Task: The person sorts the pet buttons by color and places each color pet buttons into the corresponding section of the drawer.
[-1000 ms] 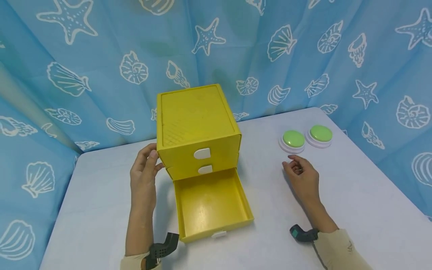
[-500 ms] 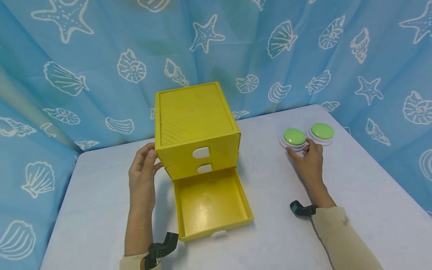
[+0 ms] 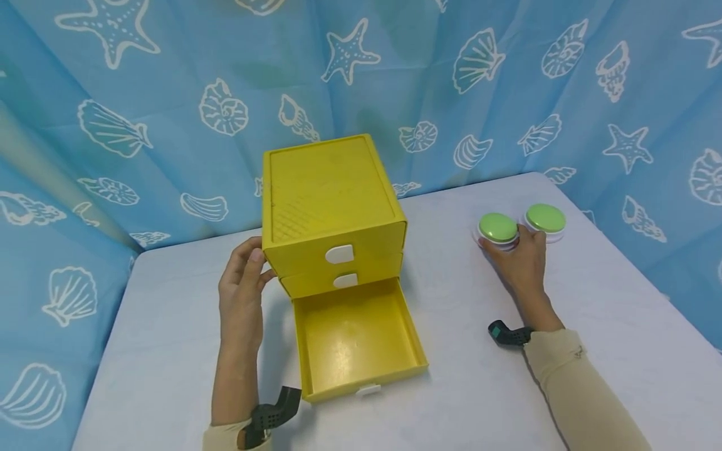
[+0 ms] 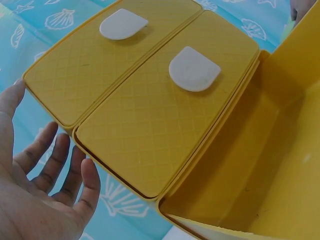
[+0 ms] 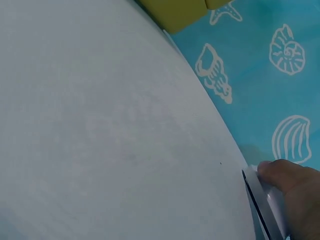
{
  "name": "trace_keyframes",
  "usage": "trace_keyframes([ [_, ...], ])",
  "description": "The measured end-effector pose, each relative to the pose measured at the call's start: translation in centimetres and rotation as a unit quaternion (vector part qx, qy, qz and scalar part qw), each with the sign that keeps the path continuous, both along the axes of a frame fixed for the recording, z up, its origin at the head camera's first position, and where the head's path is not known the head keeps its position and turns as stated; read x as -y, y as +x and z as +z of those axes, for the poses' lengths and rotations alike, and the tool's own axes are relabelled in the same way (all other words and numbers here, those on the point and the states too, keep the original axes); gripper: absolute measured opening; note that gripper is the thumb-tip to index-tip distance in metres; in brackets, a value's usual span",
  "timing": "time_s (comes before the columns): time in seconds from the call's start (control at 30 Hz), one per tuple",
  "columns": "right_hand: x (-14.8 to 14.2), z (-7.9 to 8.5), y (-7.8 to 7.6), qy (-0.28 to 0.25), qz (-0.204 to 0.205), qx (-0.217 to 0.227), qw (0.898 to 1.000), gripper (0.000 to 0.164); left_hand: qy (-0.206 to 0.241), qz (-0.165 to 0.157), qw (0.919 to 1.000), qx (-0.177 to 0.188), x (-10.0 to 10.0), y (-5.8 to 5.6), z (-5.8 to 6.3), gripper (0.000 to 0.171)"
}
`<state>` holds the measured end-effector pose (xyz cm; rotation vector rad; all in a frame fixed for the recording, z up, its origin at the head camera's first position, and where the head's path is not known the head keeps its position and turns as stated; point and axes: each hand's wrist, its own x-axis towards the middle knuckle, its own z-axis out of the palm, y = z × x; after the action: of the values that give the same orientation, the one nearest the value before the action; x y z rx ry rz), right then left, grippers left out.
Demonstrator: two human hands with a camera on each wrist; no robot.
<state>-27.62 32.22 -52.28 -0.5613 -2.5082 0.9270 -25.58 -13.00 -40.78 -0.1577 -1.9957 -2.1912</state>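
My right hand (image 3: 524, 266) grips the nearer of two green-topped push buttons (image 3: 498, 227) by its white base. In the right wrist view the thumb of that hand (image 5: 297, 197) lies on the edge of the white base (image 5: 272, 205); whether the base is off the table I cannot tell. Beside it stands the second green button (image 3: 545, 217). My left hand (image 3: 242, 297) is at the left side of a yellow drawer cabinet (image 3: 333, 188), fingers loosely spread and the thumb tip touching its edge. The cabinet's bottom drawer (image 3: 352, 338) is pulled out, with nothing in it.
A white-covered table (image 3: 451, 351) bears everything. Behind and to both sides hangs a blue curtain (image 3: 361, 100) with white shell prints. The pulled-out drawer's white handle (image 3: 368, 389) points toward me. A dark wrist camera (image 3: 276, 413) is on the left wrist.
My right hand has reached forward and taken hold of the nearer green button's base. The left hand has stayed at the cabinet. The head view has shifted slightly.
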Motion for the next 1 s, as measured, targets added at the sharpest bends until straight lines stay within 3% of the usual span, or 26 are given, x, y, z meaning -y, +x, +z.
trace_keyframes([
  [0.23, -0.4, 0.0, 0.2, -0.011, -0.014, -0.022, 1.000, 0.090, 0.008, -0.009, 0.9999, 0.002, -0.2, 0.2, 0.4, 0.036],
  [0.43, 0.6, -0.3, 1.3, -0.055, -0.013, -0.027, 0.998, 0.094, 0.009, -0.010, 0.9999, 0.003, 0.0, 0.4, 0.7, 0.036],
  [0.63, 1.8, -0.4, 2.8, -0.067, -0.006, -0.031, 0.997, 0.090, 0.004, -0.012, 0.9999, 0.007, 0.0, 0.4, 0.5, 0.036],
  [1.0, 5.4, 0.4, 5.9, -0.023, 0.040, -0.050, 0.998, 0.074, 0.000, -0.004, 1.0000, 0.001, 0.0, 0.3, 0.4, 0.035],
])
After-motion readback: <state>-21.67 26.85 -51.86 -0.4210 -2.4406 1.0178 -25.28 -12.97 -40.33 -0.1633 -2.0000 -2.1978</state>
